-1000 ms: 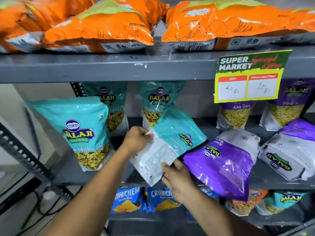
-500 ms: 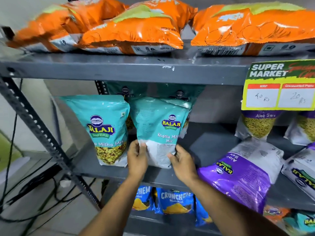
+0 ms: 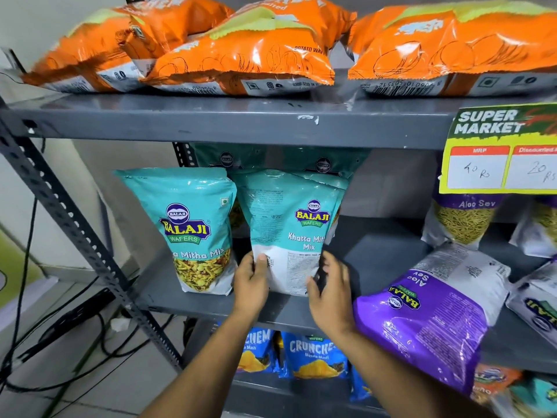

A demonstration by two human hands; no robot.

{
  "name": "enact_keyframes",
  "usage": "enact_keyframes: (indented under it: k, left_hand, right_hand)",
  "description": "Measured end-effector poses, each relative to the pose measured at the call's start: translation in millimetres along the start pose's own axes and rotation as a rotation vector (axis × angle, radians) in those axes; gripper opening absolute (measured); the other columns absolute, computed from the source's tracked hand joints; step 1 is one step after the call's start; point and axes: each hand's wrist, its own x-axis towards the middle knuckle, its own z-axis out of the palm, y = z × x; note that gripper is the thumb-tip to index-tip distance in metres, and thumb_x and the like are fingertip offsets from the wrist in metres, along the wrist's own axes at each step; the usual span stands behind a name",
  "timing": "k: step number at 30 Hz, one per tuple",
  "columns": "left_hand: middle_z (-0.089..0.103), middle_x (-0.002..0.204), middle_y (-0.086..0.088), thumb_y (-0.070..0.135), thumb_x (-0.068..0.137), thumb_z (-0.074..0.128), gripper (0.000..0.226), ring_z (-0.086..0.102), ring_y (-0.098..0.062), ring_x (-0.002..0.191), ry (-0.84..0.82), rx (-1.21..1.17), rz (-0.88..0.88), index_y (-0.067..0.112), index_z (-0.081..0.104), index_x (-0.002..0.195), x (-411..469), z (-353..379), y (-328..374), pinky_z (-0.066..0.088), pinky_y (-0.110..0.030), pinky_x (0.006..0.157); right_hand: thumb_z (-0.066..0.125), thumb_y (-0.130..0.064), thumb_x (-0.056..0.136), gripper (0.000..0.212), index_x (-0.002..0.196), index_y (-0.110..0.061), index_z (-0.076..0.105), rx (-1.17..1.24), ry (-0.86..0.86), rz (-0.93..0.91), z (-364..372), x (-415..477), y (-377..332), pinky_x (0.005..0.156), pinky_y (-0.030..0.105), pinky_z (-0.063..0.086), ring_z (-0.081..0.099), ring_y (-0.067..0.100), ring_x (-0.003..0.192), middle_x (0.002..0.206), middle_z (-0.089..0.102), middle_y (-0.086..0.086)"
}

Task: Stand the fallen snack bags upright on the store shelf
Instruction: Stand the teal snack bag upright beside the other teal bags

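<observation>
The teal snack bag (image 3: 289,230) stands upright on the middle shelf (image 3: 376,251), beside a second teal bag (image 3: 193,230). Left hand (image 3: 250,285) fingers clamp its lower left edge. Right hand (image 3: 330,294) fingers curl against its lower right edge.

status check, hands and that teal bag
Left hand and right hand grip teal bag at its base, upright on middle shelf. Purple bag lies fallen beside.

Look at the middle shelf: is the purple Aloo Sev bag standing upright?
No: the purple Aloo Sev bag lies tilted, its label upside down.
</observation>
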Motion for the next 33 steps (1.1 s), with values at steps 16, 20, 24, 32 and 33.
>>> enact_keyframes:
  k: [16,20,24,32,33]
  left_hand:
    - [0.044,0.137,-0.011,0.014,0.072,0.041,0.033,0.036,-0.025,0.136,-0.234,-0.129,-0.147,0.012,0.062,0.097,1,11,5,0.026,-0.044,0.116]
    - [0.061,0.099,-0.004,0.018,0.075,0.042,0.022,0.054,-0.02,0.09,-0.194,-0.205,-0.194,0.015,0.056,0.092,-1,11,7,0.046,-0.026,0.073]
    - [0.06,0.109,-0.005,0.009,0.095,0.027,0.049,0.044,-0.016,0.074,-0.205,-0.125,-0.25,0.019,0.035,0.142,10,8,1,0.033,-0.029,0.059]
    - [0.063,0.088,-0.005,0.03,0.1,0.032,0.038,0.054,-0.02,0.084,-0.106,-0.052,-0.256,0.013,0.065,0.094,29,1,-4,0.041,-0.036,0.083]
    - [0.062,0.093,-0.007,0.029,0.1,0.034,0.033,0.055,-0.023,0.093,-0.101,-0.055,-0.25,0.013,0.062,0.091,30,0,-5,0.04,-0.04,0.092]
  right_hand:
    - [0.079,-0.047,0.064,0.103,0.146,-0.012,0.028,-0.249,-0.135,0.094,20,-27,-4,0.109,0.035,0.039,0.041,0.027,0.136,0.151,0.029,0.008]
    - [0.082,-0.044,0.062,0.097,0.141,-0.012,0.035,-0.23,-0.086,0.107,22,-22,-8,0.094,0.04,0.049,0.053,0.031,0.121,0.138,0.042,0.01]
    - [0.075,-0.028,0.074,0.067,0.13,-0.011,0.044,-0.173,-0.102,0.191,17,-8,-1,0.086,0.035,0.049,0.059,0.034,0.115,0.128,0.059,0.013]
    - [0.052,-0.005,0.078,0.038,0.115,-0.009,0.058,-0.016,-0.163,0.323,3,19,11,0.087,0.034,0.047,0.06,0.037,0.111,0.119,0.067,0.016]
    - [0.049,-0.009,0.075,0.04,0.114,-0.009,0.06,-0.014,-0.169,0.319,2,23,11,0.084,0.03,0.045,0.061,0.035,0.11,0.117,0.068,0.014]
